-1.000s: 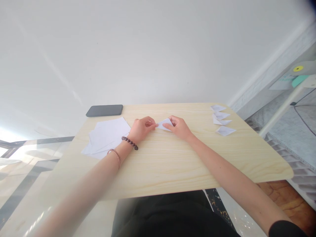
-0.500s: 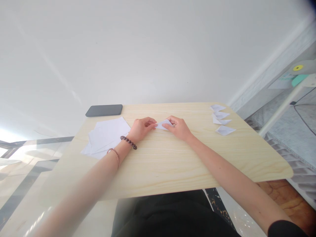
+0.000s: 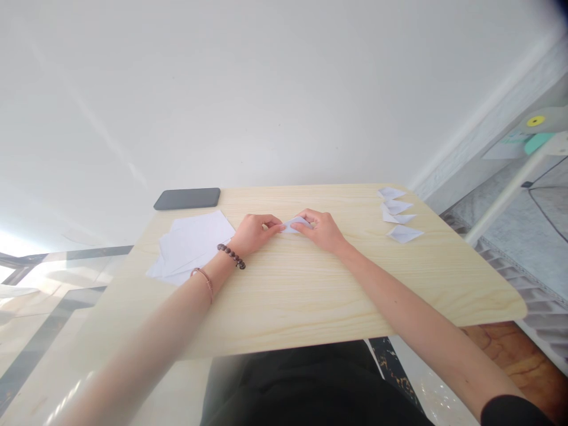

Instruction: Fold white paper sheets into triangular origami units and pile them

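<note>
Steadying the folded paper (image 3: 291, 224) well calls for both hands: its left tip is pinched between thumb and fingertips of the left hand (image 3: 257, 232), and its right end is clasped between thumb and fingers of the right hand (image 3: 325, 231). Whether it is touching the wood-grained tabletop (image 3: 284, 296) cannot be told. For a neat crease, the layers should be held aligned by the right fingers while gentle pressure is applied at the tip, lest the thin point be skewed. Loose white sheets (image 3: 195, 239) are spread left of the left fingers, a smartphone (image 3: 187, 199) is set beyond them, and pointed paper pieces (image 3: 404, 234) are lined up well right of the right fingers.
</note>
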A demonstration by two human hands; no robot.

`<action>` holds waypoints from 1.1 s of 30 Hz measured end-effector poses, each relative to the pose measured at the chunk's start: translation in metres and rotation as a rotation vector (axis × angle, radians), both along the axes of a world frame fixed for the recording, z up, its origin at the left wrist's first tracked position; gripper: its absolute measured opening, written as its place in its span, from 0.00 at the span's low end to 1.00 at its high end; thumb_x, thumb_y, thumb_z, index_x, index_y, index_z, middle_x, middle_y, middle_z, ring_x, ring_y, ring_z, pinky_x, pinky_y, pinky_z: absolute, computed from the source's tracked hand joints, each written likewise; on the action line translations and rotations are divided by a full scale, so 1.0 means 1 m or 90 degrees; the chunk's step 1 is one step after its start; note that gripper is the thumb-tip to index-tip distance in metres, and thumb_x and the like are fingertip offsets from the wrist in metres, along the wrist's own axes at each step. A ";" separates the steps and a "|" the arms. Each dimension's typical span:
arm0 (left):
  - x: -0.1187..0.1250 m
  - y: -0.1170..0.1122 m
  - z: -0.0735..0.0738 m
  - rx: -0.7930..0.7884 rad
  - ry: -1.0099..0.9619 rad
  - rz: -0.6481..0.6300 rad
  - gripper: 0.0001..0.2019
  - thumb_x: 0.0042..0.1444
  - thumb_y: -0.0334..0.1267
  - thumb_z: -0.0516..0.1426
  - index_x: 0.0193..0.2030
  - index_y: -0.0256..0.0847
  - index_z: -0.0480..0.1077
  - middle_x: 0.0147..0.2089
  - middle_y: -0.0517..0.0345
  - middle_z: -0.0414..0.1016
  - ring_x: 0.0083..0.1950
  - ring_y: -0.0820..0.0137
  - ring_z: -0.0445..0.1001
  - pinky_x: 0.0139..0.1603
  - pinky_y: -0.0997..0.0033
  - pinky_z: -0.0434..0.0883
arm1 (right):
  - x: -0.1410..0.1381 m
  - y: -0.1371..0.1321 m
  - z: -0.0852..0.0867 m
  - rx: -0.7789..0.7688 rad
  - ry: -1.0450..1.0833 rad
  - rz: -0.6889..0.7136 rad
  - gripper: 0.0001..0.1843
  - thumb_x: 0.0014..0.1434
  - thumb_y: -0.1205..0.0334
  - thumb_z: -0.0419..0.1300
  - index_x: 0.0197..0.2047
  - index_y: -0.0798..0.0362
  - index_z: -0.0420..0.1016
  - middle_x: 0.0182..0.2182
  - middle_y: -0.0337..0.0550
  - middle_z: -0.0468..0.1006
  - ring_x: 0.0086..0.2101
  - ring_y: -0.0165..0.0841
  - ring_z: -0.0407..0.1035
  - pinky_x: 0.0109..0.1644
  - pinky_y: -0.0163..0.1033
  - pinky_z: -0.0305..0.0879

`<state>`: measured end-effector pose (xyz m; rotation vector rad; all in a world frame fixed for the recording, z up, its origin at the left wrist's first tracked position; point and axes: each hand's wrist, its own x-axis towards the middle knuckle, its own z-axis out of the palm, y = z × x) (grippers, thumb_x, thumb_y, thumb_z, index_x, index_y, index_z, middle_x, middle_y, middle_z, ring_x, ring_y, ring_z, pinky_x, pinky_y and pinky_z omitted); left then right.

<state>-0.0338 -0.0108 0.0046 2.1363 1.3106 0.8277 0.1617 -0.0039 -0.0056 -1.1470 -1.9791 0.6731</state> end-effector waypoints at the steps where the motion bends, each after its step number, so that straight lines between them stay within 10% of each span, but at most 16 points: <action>1: 0.000 0.000 0.000 -0.002 0.003 0.001 0.14 0.51 0.47 0.52 0.32 0.41 0.73 0.31 0.60 0.75 0.28 0.73 0.68 0.33 0.74 0.65 | 0.000 0.000 0.000 -0.001 0.001 0.002 0.12 0.51 0.54 0.55 0.31 0.53 0.72 0.26 0.37 0.72 0.24 0.26 0.60 0.28 0.32 0.54; 15: 0.004 0.003 -0.004 0.003 0.011 0.054 0.14 0.55 0.46 0.48 0.34 0.39 0.66 0.30 0.57 0.74 0.30 0.71 0.70 0.32 0.72 0.64 | -0.001 0.003 -0.002 -0.101 0.075 0.006 0.24 0.51 0.50 0.55 0.48 0.56 0.67 0.30 0.43 0.76 0.28 0.30 0.69 0.32 0.33 0.61; 33: 0.002 0.001 0.004 -0.073 0.002 0.065 0.18 0.53 0.49 0.49 0.31 0.37 0.72 0.26 0.58 0.75 0.23 0.74 0.66 0.27 0.75 0.61 | 0.004 0.006 0.003 -0.040 0.003 0.013 0.20 0.58 0.52 0.46 0.35 0.56 0.75 0.26 0.40 0.77 0.24 0.27 0.64 0.29 0.31 0.55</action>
